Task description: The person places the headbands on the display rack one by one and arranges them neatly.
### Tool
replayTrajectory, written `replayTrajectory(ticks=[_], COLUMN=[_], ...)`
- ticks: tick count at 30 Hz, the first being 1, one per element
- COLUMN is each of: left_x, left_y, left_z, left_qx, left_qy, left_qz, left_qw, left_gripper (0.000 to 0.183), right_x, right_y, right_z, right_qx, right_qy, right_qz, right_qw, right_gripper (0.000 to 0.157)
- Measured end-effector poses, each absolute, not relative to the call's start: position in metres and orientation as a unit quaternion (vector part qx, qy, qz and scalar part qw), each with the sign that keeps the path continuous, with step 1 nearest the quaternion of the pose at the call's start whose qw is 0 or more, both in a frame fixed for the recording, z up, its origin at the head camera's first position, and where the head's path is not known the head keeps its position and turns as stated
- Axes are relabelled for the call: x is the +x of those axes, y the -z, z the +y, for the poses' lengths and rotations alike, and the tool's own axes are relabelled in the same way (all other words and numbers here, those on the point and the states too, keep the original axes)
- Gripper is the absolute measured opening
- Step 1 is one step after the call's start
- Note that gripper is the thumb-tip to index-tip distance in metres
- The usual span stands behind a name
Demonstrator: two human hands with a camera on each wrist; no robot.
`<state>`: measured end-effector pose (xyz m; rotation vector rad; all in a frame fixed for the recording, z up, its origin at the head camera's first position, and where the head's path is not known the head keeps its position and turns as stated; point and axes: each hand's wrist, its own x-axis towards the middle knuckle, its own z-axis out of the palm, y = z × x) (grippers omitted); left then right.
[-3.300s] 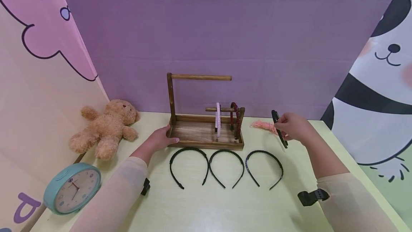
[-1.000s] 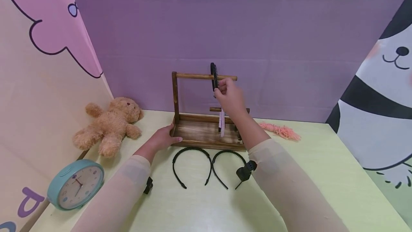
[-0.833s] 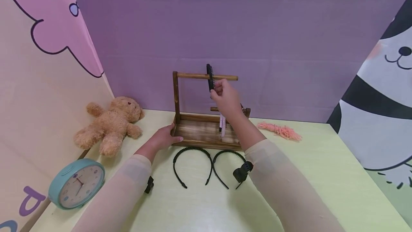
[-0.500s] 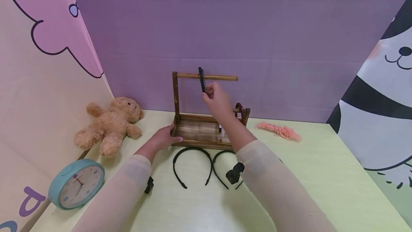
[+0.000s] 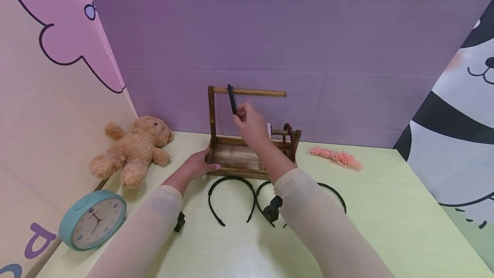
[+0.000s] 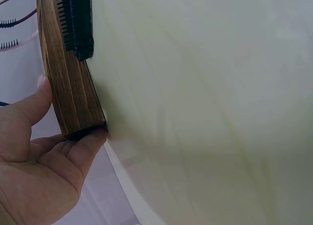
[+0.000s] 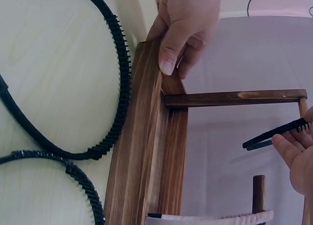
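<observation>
My right hand [image 5: 251, 128] pinches a black toothed headband [image 5: 232, 98]. The band's top is at the upper rod [image 5: 262, 92] of a wooden stand [image 5: 239, 172], close to its left post. In the right wrist view, the band's two free ends [image 7: 249, 146] stick out past the fingers. My left hand [image 5: 198, 166] grips the left end of the stand's tray, thumb on the front edge. On the short lower rod [image 5: 278, 132] hang a dark red headband [image 5: 293, 145] and a pale pink headband [image 7: 210, 219], the pink one largely hidden by my right arm in the head view.
Three black headbands lie in front of the stand: one at left [image 5: 231, 178], one in the middle [image 5: 263, 187] and one at right [image 5: 335, 192], the latter two partly covered by my right arm. Pink yarn [image 5: 335, 157], a teddy bear [image 5: 137, 151] and a teal clock [image 5: 92, 220] surround them.
My right hand has brought the black headband from the table's right side to the upper rod, then slid it left along the rod toward the post. The left hand keeps its grip.
</observation>
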<state>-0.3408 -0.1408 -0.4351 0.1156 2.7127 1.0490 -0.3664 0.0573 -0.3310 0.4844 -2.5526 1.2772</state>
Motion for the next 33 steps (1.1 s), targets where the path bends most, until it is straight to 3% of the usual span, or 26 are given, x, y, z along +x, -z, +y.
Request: replayTrajectory(ticks=[33], left_x=[-0.346], left_y=[0.439], left_z=[-0.141], left_qx=[0.036], left_qy=[-0.359], left_qz=[0.926], left_qw=[0.111], left_gripper=[0.084], right_x=[-0.378], right_y=[0.338], right_z=[0.034], right_qx=[0.144], right_qy=[-0.484], right_qz=[-0.858], right_qw=[0.090], right_gripper=[0.027])
